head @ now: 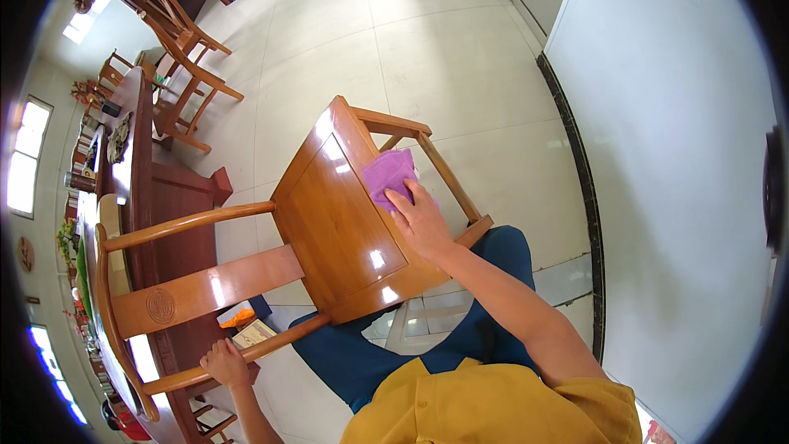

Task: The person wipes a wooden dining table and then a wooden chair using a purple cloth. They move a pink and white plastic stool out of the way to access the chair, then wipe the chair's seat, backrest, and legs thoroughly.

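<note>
A polished wooden chair [345,209] lies tipped before me, its seat facing up towards me and its carved back splat [203,290] reaching left. My right hand [419,219] presses a purple cloth [394,176] against the front edge of the seat, fingers spread over it. With my left hand [225,362] I grip the near back post [271,345] of the chair, close to the lower left. The chair legs and stretchers point away to the right, near my knee.
A long dark red wooden table [185,222] runs along the left, with a crumpled cloth [118,139] and a jar [80,182] on it. More wooden chairs [191,74] stand at the upper left. A box and a booklet [254,334] are beside the post. A white wall [666,135] rises at right.
</note>
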{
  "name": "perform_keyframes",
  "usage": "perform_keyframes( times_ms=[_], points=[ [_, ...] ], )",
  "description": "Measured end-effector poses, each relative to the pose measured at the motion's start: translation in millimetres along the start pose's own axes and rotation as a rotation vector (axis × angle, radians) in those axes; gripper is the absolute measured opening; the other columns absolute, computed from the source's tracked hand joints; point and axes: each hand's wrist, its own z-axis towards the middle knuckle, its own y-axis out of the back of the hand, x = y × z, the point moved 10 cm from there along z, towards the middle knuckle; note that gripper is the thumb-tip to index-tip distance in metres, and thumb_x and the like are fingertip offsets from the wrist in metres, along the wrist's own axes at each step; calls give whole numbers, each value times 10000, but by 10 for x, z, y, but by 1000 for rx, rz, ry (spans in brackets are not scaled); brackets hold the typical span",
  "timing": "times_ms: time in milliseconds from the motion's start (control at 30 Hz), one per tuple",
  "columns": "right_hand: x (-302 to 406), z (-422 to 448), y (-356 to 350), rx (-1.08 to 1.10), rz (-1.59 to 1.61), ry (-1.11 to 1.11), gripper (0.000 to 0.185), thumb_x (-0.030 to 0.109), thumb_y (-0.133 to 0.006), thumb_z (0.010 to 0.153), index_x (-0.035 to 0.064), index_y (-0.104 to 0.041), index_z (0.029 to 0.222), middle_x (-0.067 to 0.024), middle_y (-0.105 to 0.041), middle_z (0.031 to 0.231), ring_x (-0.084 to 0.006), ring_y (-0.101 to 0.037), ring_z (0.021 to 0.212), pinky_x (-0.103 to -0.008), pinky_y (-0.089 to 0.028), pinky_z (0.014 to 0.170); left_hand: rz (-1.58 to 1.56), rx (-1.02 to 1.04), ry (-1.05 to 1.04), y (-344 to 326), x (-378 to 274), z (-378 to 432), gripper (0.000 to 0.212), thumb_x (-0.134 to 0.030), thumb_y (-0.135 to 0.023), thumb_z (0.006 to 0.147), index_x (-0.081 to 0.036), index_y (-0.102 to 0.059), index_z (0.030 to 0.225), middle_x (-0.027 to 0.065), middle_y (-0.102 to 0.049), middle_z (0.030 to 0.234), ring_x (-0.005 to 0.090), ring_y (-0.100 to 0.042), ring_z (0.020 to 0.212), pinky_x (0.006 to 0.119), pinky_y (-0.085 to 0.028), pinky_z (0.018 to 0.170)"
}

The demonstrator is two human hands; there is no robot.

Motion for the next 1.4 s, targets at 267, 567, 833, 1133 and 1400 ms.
perform_keyframes(
  times_ms=[267,567,833,1133,1400],
  points=[
    [-226,1246,-706,102,-23,-70,466,151,-608,868,153,-466,1311,-183,-475,1268,-379,-523,1102,-459,-477,883,-92,-52,-64,-218,-5,-130,179,-165,-609,843,-92,-538,696,72,-555,713,256,-546,693,401,-391,768],
    [-394,1181,-851,161,-10,-155,503,186,-567,896,166,-415,1376,-177,-486,1275,-374,-502,1141,-453,-462,928,-128,-52,-54,-295,-4,-126,157,-146,-622,832,-93,-545,706,69,-552,723,252,-541,710,399,-380,764],
    [-348,676,-527,158,-19,-166,498,142,-531,919,171,-416,1402,-244,-469,1311,-413,-491,1173,-452,-436,976,-155,-30,-6,-222,19,-86,133,-157,-628,834,-76,-579,742,82,-571,761,269,-551,754,416,-379,774],
    [-65,-115,-51,5,-15,-79,429,114,-543,905,140,-501,1331,-239,-519,1177,-409,-538,1047,-469,-478,878,-862,28,-181,294,-1419,170,251,-102,-676,789,3,-612,1008,178,-570,1034,367,-533,1010,449,-433,871],
    [55,-418,207,-60,-191,-165,476,85,-598,833,138,-535,1302,-198,-526,1023,-386,-527,925,-469,-474,805,-1238,164,-345,615,-3399,-44,429,-227,-671,856,-4,-527,1192,204,-490,1191,391,-467,1129,436,-415,963]
  ],
)
